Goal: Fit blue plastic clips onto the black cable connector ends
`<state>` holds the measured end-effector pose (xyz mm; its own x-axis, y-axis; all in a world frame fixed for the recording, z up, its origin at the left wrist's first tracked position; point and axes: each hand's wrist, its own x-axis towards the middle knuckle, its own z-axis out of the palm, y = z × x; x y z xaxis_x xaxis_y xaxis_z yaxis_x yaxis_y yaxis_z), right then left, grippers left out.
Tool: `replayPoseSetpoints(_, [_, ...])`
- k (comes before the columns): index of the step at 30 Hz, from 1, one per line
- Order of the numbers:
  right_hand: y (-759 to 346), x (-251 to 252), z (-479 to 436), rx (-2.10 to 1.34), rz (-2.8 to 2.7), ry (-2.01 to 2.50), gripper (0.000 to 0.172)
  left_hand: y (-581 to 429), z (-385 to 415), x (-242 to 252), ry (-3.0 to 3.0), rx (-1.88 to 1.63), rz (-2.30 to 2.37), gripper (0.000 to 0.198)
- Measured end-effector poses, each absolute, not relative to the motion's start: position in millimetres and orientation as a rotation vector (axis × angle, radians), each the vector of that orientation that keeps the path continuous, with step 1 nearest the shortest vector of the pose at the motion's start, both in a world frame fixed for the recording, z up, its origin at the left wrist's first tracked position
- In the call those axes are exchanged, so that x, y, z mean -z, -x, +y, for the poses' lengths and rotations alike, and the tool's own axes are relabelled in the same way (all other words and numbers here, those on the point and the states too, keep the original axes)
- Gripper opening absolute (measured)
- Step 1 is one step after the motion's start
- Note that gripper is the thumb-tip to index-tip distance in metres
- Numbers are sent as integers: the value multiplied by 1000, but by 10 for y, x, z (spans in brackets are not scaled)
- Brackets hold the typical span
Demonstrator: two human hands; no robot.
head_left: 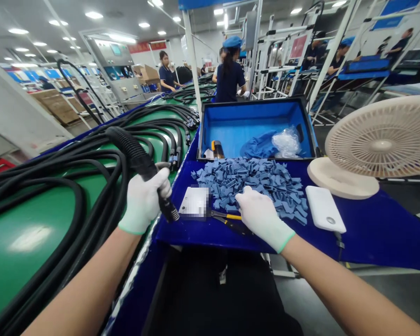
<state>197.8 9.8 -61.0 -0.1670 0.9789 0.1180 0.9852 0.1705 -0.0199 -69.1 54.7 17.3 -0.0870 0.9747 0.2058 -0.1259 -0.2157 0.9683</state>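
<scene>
Wearing a white glove, my left hand (145, 198) is closed around the end of a thick black corrugated cable (128, 147). A dark connector with a metallic tip (170, 210) points down out of that fist, above the blue table edge. My right hand (261, 214), gloved too, reaches into the near side of a pile of small blue-grey plastic clips (252, 179). Its thumb and fingers are pressed together; whether a clip is between them is hidden. Beneath that hand lie yellow-and-black pliers (229, 219), partly covered. A white card or block (195, 201) rests left of the clips.
Black cables (101, 163) lie across the green conveyor (24, 261) at left. Behind the clips stands a blue bin (217, 119) holding plastic wrap and a yellow-black item. A beige fan (378, 140) and white power bank (325, 210) are at right. Co-workers stand beyond.
</scene>
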Motion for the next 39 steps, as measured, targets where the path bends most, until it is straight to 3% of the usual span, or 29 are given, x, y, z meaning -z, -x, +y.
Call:
replayPoseSetpoints(6, [-1992,532,53,11,-2283,1789,9,642,906,-91,-1414,-1526,1112,26])
replayPoseSetpoints(12, [-1990,393,147,-365,-2137,1458,31,614,937,70,-1511,-1496,1199,25])
replayPoseSetpoints(19, [-1667,291,219,-744,-2085,1253,21,547,898,156,-1559,-1469,1299,25])
replayPoseSetpoints(25, [-1405,311,408,-910,-2051,1075,15,463,876,154,-1722,-1510,1651,21])
replayPoseSetpoints(30, [-1172,367,664,-1048,-2032,1031,15,553,923,96,-1737,-1319,1406,20])
replayPoseSetpoints(39, [-910,471,1007,-1086,-2103,1035,33,642,1011,177,-1687,-1328,1288,26])
